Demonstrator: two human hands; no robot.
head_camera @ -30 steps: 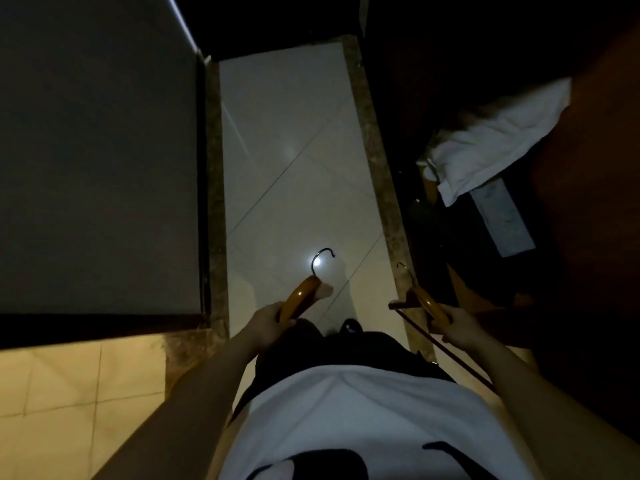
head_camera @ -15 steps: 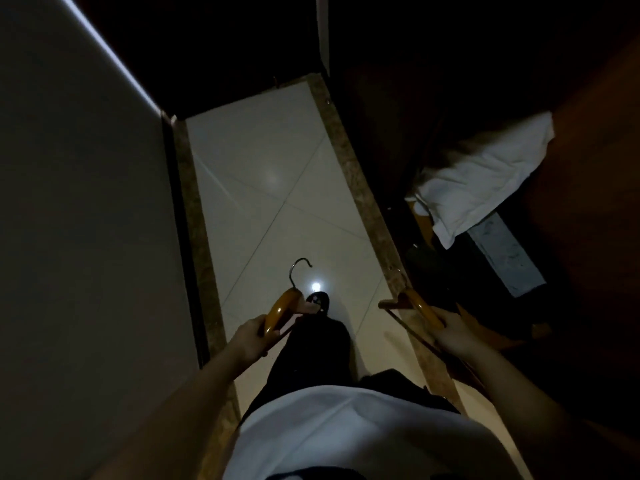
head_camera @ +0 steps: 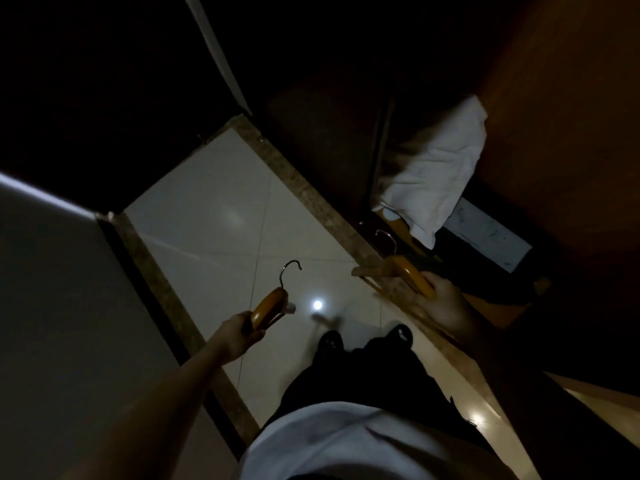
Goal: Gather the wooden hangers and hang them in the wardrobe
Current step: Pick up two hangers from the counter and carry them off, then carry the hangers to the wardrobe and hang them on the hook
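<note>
Far left: a grey wall (head_camera: 52,306), dim and plain.

Next to it, a bare arm reaching forward. At its end the left hand (head_camera: 239,332), fingers curled tight round the low end of the left hanger (head_camera: 268,306). Orange wood sticking up and away from the hand, over the pale floor (head_camera: 207,209). A metal hook (head_camera: 291,268) at the top. Lower bar mostly hidden behind the wood.

In the middle: a small bright spot (head_camera: 317,304) of light on the floor. Just below it, two dark shoes (head_camera: 330,339), then black trousers. A white shirt at the bottom edge, cut off.

To the right: the right hanger (head_camera: 405,271), lying almost flat. One end inside the right hand (head_camera: 446,306), the other end pointing left over the brown strip along the floor. Fingers wrapped round the wood, but blurry and deep in shadow. A thin hook just above, hard to see against the dark.

Furthest right: the wardrobe (head_camera: 571,116), brown at the side and very dark inside. A white cloth (head_camera: 436,174) slumped in it, up beyond the right hand and not touching it. Something yellow peeking out under the cloth, too small to tell what.
</note>
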